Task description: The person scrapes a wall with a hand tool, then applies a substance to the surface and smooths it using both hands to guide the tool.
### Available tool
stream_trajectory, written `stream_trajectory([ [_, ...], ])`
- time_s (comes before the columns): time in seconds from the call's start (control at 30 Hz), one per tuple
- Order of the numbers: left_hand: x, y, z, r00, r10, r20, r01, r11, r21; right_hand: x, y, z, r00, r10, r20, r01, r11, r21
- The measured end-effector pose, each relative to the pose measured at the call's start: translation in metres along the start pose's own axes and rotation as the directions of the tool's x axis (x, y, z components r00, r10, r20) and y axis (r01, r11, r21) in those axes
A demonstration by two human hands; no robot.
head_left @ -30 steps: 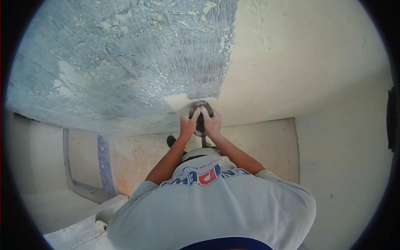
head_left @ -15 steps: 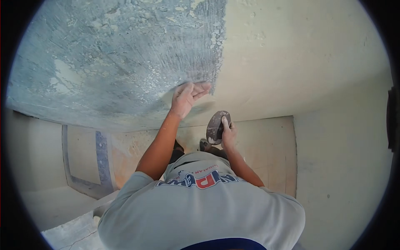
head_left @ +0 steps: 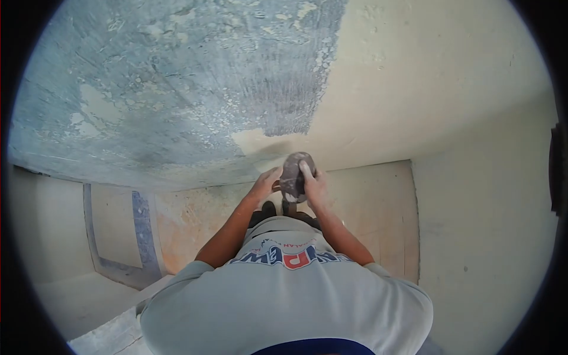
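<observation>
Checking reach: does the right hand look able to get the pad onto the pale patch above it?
Probably yes: the right hand holds the round pad just below the pale patch, nothing between.

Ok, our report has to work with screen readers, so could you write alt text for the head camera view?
A person's right hand grips a round grey pad with the left hand at its side, close to a wall that is scraped blue-grey on the left and cream on the right. Their grey shirt fills the foreground.
</observation>
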State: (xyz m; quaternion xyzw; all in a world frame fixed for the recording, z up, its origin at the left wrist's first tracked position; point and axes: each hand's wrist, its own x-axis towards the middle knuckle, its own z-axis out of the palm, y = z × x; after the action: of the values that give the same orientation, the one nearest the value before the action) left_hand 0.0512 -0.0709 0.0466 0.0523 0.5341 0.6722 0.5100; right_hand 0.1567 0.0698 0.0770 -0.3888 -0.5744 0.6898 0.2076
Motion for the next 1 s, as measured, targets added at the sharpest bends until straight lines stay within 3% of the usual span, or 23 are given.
stream_trajectory([
  [0.03,0.000,0.004,0.000,1.000,-0.005,0.006,0.005,1.000,-0.001,-0.001,-0.008,0.017,1.000,-0.013,0.025,0.013,1.000,-0.014],
  [0.1,-0.001,0.015,0.004,0.979,0.192,-0.063,-0.191,0.981,0.030,0.006,-0.005,0.038,0.994,-0.088,0.063,0.090,0.995,-0.037],
  [0.13,-0.004,0.022,0.013,0.953,0.224,-0.205,-0.245,0.966,-0.086,0.009,-0.004,0.047,0.995,-0.064,0.078,0.068,0.996,-0.050],
  [0.27,-0.005,0.027,0.001,0.882,0.325,-0.342,-0.351,0.936,-0.015,0.014,-0.001,0.079,0.993,-0.101,0.061,0.103,0.994,-0.032],
  [0.5,0.004,0.028,-0.016,0.848,0.359,-0.389,-0.361,0.930,0.072,0.021,0.016,0.098,0.954,-0.297,-0.028,0.292,0.949,-0.117],
  [0.7,0.012,0.034,-0.020,0.864,0.283,-0.416,-0.254,0.959,0.124,0.026,0.010,0.101,0.952,-0.304,-0.027,0.294,0.938,-0.186],
  [0.87,0.019,0.029,-0.015,0.750,0.499,-0.435,-0.441,0.867,0.234,0.030,0.016,0.102,0.950,-0.310,-0.037,0.302,0.943,-0.142],
  [1.0,0.016,0.037,-0.015,0.727,0.545,-0.417,-0.461,0.838,0.292,0.022,-0.002,0.107,0.950,-0.309,-0.039,0.303,0.945,-0.126],
])
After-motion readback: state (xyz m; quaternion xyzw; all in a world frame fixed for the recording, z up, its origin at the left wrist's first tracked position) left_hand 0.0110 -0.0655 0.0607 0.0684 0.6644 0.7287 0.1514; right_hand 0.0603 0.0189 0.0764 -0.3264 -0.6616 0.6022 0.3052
